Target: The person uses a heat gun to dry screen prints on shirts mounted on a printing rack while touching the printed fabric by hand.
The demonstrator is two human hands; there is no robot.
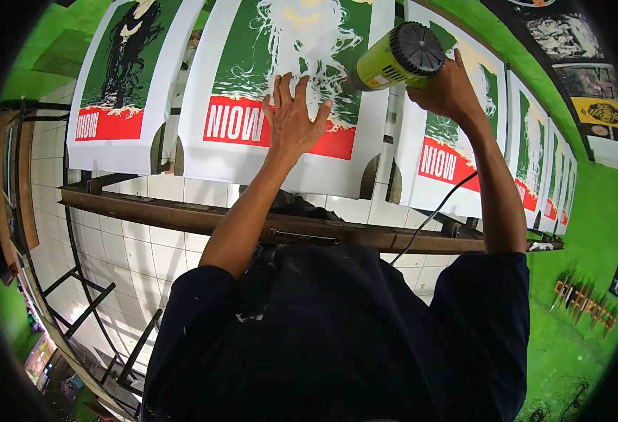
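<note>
A white shirt panel point(203, 164) with a green, white and red print lies in front of me. My left hand point(296, 118) is over the lower part of this print, fingers spread, holding nothing. My right hand point(447, 90) is wrapped round the handle of a lime-green heat gun point(397, 58) with a black vented back cap. The heat gun is tilted, its nozzle end towards the right side of the print, near my left fingers. A dark cable point(437, 209) runs down from the right forearm.
Another printed panel point(105, 153) with a black figure lies at the left. More printed panels point(421, 186) stretch away to the right. A brown metal rail point(175, 215) crosses below them, with a wrench point(303, 237) on it. Black metal frames point(87, 309) stand at lower left.
</note>
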